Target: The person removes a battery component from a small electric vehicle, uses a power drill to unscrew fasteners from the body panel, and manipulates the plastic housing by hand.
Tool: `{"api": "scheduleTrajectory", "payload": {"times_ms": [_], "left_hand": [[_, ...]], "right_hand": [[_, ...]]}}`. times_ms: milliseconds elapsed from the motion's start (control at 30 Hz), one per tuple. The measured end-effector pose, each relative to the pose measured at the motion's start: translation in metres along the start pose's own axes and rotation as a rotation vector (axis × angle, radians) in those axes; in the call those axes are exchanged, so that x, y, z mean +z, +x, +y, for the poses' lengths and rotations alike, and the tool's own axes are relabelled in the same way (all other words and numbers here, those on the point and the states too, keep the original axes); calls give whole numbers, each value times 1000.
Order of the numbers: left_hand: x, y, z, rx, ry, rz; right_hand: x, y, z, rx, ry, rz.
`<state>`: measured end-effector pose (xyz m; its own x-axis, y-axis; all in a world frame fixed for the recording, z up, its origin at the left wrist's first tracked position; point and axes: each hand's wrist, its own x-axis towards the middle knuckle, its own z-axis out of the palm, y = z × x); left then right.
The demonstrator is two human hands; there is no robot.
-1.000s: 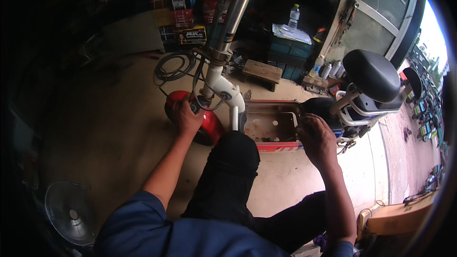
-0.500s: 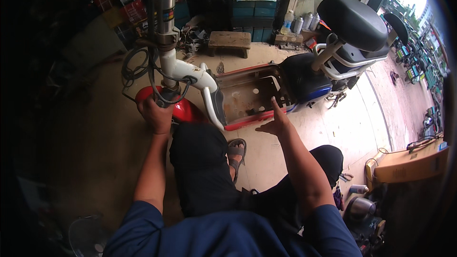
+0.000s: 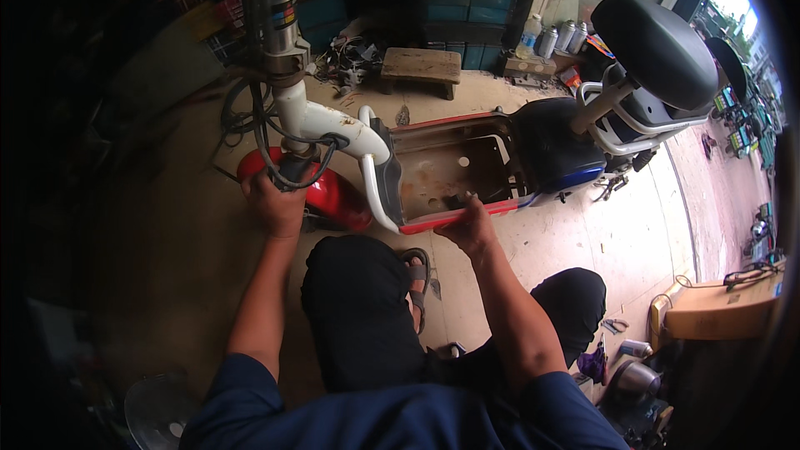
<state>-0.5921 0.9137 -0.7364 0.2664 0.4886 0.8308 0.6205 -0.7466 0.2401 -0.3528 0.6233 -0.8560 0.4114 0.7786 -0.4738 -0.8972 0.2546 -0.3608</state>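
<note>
Now the right hand (image 3: 468, 229), which hovered spread-fingered half a second ago, rests on the red edge of the scooter's open footboard (image 3: 454, 168), fingers curled over it. The left hand (image 3: 275, 200) still grips the red front fender (image 3: 333, 200) below the white stem (image 3: 321, 125).

Up at the back, a low wooden stool (image 3: 421, 67) sits on the concrete floor (image 3: 583, 242). Just right of it, a row of spray cans (image 3: 560, 36) beside a clear plastic bottle (image 3: 526, 33). Bottom left, a small fan (image 3: 162, 412) lies in shadow. Far right, a cardboard box (image 3: 717, 312).
</note>
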Motion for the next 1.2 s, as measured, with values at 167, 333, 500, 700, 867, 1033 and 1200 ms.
{"api": "scheduleTrajectory", "payload": {"times_ms": [167, 333, 500, 700, 867, 1033, 1200], "left_hand": [[15, 5, -6, 91, 12, 69], [35, 28, -7, 202, 48, 214], [45, 54, 10, 24, 109, 81], [61, 70, 15, -28, 124, -12], [66, 70, 43, -142, 83, -82], [62, 66, -5, -108, -6, -112], [64, 70, -21, -132, -178, -241]], "right_hand": [[-7, 15, 7, -3, 98, -7], [-18, 48, 5, -4, 108, -66], [3, 70, -2, -22, 60, -34], [-1, 98, -2, -20, 97, -3], [-29, 105, -23, 5, 98, -36], [-10, 22, -32, -444, -1206, -280], [43, -87, -156, 291, -2107, -4]]}}
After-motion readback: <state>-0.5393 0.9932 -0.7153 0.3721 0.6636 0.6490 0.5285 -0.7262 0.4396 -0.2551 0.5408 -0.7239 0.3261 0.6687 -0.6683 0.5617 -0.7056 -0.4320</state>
